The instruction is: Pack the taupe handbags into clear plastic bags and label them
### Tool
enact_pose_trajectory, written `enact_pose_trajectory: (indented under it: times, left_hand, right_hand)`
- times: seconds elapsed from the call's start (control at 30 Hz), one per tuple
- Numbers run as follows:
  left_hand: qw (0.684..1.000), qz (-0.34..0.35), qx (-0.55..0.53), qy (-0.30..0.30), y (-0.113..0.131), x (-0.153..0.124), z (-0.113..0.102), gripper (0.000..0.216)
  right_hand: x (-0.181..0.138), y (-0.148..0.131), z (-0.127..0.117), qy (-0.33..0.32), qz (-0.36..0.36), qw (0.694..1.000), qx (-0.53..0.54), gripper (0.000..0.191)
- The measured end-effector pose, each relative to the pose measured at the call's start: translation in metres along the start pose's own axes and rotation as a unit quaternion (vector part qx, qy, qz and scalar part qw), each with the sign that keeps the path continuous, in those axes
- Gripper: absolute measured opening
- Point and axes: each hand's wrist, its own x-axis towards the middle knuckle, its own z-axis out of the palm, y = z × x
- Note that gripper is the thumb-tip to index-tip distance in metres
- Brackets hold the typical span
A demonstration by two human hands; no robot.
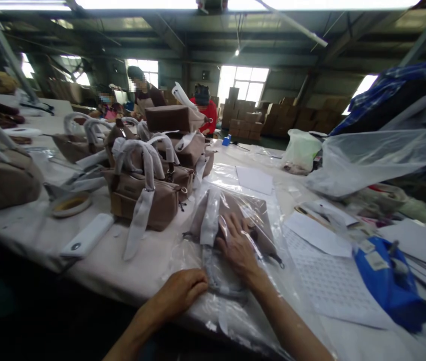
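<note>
A taupe handbag (258, 211) lies flat on the table inside a clear plastic bag (235, 306). My right hand (237, 244) rests on top of it, fingers stretched out and pressing the bag down. My left hand (180, 292) is curled at the near open end of the plastic bag, fingers closed on its edge beside the wrapped handle (213, 273).
Several more taupe handbags (143, 193) with wrapped handles stand to the left, beside a tape roll (70, 204) and a white power bank (87, 235). Paper sheets (333, 286) and a blue object (393, 286) lie right. Plastic bags (367, 160) sit behind. Other people work far back.
</note>
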Motion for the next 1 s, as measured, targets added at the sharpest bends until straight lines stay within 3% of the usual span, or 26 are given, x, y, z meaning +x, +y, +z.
enact_pose_trajectory:
  times: [0.13,0.3,0.43,0.6,0.77,0.87,1.0]
  left_hand:
    - [0.997,-0.036,0.072,-0.001,0.004,-0.007,0.005,0.019]
    - [0.99,-0.048,0.13,-0.022,0.01,-0.006,0.007,0.018]
    - [0.988,-0.067,0.136,-0.027,0.013,-0.002,0.006,0.019]
    - [0.987,-0.065,0.144,-0.015,0.013,-0.002,0.007,0.019]
    - [0.987,-0.063,0.149,-0.01,0.012,-0.003,0.008,0.02]
    - [0.986,-0.061,0.156,-0.005,0.013,-0.004,0.009,0.02]
    - [0.986,-0.056,0.159,0.001,0.015,-0.007,0.01,0.018]
  right_hand:
    - [0.008,0.014,0.006,-0.044,0.008,0.999,-0.007,0.048]
    - [0.031,0.028,0.025,-0.027,0.03,0.999,0.011,0.05]
    - [0.032,0.026,0.024,-0.019,0.024,0.999,0.025,0.049]
    - [-0.016,0.017,-0.002,-0.023,-0.008,0.999,0.049,0.04]
    - [-0.079,0.012,-0.022,-0.084,-0.039,0.991,0.093,0.03]
    - [-0.086,0.011,-0.029,-0.121,-0.047,0.985,0.112,0.026]
    - [-0.072,0.006,-0.039,-0.126,-0.023,0.982,0.135,0.012]
